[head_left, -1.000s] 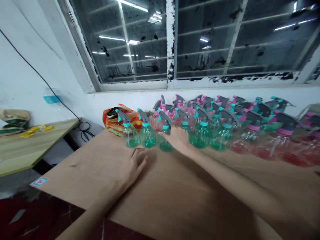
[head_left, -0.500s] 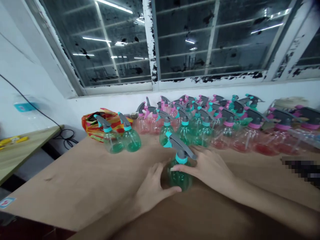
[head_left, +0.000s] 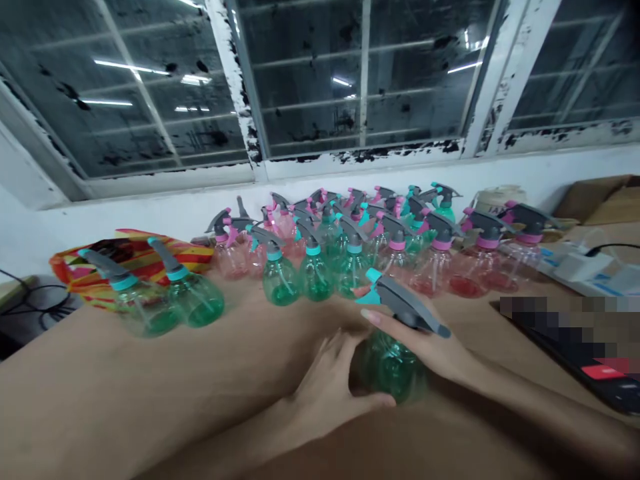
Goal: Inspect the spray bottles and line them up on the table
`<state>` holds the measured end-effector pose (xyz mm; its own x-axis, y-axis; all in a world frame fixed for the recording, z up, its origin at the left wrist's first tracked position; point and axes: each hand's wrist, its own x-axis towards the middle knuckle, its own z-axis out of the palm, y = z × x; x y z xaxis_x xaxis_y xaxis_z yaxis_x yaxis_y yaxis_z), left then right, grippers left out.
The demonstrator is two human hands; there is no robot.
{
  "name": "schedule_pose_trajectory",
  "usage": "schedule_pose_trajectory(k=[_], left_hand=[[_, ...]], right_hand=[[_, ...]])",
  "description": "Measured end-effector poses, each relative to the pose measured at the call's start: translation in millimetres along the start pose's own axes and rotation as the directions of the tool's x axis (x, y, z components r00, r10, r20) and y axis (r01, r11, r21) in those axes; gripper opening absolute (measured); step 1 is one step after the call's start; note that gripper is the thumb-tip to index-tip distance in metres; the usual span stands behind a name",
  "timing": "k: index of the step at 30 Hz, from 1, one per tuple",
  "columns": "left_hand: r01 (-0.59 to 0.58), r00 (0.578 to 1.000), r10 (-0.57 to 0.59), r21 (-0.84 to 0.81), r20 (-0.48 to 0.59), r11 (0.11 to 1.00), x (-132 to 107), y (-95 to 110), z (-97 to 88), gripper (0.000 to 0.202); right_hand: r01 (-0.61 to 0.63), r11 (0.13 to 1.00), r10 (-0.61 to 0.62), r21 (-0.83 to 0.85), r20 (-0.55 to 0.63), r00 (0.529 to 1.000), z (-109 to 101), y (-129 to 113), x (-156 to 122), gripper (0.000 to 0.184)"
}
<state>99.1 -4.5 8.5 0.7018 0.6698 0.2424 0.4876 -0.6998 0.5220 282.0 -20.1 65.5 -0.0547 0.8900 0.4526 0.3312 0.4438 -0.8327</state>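
Right of the striped bag (head_left: pixel 143 261), a pale cloth (head_left: pixel 500 198) bears letters ending "AN". Nearer, right of the bag, the right hand (head_left: pixel 440 347) grips a green spray bottle (head_left: pixel 393 370) by its neck; the left hand (head_left: pixel 330 377) curves alongside, thumb spread. Before the bag, 2 spray bottles (head_left: pixel 196 297) hold green liquid (head_left: pixel 203 312).

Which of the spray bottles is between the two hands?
The green bottle nearest the camera: the left hand curves around its lower body, and the right hand holds it higher up. The other bottles stand farther back.
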Motion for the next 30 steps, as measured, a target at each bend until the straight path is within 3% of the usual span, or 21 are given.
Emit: schedule_pose_trajectory(k=[5,11,30], left_hand=[[-0.08,0.994,0.07,0.127,0.079,0.989,5.8,-29.2,-10.1,0.059],[-0.048,0.998,0.03,0.297,0.062,0.954,10.4,-56.8,-15.4,0.059],[-0.089,0.994,0.05,0.457,0.095,0.885,11.6,-56.7,-11.8,0.05]], right_hand=[[-0.016,0.999,0.013,0.044,0.062,0.998,-9.8,10.1,9.1,0.026],[-0.015,1.0,0.014,0.011,0.043,0.999,-8.1,23.7,30.7,0.025],[0.007,0.999,-0.009,-0.042,-0.048,0.999,-5.5,38.0,35.8,0.01]])
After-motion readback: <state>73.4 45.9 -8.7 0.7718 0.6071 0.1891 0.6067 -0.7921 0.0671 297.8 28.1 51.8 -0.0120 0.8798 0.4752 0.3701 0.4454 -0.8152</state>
